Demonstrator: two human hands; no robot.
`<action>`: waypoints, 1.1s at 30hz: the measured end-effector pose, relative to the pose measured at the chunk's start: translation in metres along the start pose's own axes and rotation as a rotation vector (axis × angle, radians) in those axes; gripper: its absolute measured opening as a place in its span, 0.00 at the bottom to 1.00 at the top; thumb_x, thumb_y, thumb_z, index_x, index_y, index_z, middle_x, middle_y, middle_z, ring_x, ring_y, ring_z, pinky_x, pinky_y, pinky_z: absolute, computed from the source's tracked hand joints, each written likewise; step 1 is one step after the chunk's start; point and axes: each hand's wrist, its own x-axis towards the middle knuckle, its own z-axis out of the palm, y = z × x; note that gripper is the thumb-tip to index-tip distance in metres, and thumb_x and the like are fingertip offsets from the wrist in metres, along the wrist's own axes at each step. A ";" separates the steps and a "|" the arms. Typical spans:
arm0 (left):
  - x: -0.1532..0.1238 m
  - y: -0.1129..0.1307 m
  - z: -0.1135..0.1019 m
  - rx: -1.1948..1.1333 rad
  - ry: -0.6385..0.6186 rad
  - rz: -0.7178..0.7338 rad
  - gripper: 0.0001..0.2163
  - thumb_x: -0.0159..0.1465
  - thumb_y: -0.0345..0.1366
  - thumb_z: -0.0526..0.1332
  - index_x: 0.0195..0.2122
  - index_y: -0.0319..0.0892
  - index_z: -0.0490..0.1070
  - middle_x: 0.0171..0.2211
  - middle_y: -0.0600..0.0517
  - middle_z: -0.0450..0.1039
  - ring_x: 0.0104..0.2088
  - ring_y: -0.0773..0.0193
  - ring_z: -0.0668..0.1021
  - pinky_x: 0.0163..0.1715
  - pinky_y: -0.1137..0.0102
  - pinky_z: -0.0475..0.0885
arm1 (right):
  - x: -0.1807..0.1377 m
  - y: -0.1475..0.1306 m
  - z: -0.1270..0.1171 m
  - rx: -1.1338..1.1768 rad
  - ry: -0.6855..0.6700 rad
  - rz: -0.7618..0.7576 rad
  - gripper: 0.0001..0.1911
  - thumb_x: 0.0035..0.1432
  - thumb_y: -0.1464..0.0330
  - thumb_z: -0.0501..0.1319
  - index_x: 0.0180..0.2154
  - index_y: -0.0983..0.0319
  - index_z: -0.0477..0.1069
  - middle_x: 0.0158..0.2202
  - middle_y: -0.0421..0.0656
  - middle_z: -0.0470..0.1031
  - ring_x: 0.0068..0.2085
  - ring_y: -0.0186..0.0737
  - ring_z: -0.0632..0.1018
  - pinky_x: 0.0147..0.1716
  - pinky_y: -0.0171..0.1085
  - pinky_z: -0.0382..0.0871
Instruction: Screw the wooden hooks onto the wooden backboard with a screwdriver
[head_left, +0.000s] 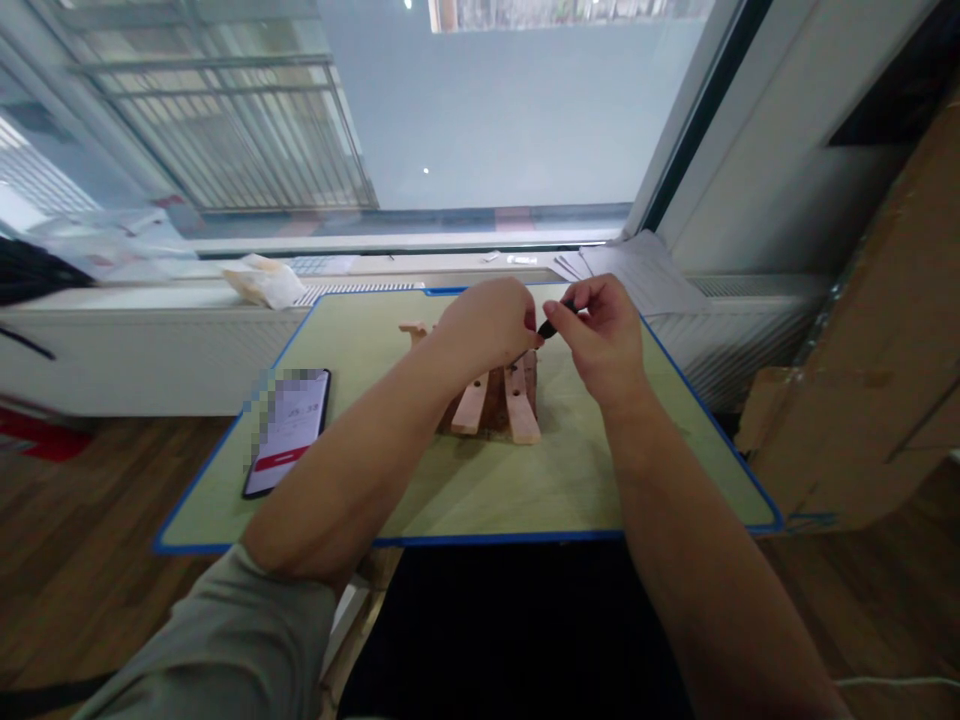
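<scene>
A small wooden assembly of pale slats (501,402) stands on the green mat with a blue border (465,490). My left hand (486,325) hovers over its top with fingers curled closed; what it pinches is hidden. My right hand (606,335) is just to the right, closed on a small black tool (553,322) whose tip points at my left fingertips. Both hands nearly touch above the wood.
A smartphone (289,428) with a lit screen lies on the mat's left part. A crumpled white bag (264,280) and papers (637,265) rest on the window ledge behind. Cardboard boxes (885,370) stand at the right. Wooden floor surrounds the table.
</scene>
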 end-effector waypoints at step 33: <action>-0.012 0.004 -0.021 0.031 0.018 0.010 0.13 0.59 0.39 0.58 0.39 0.38 0.78 0.28 0.47 0.74 0.39 0.58 0.76 0.40 0.68 0.66 | -0.006 -0.009 0.011 0.227 -0.126 0.088 0.16 0.48 0.57 0.69 0.39 0.53 0.73 0.37 0.37 0.79 0.39 0.37 0.80 0.43 0.45 0.78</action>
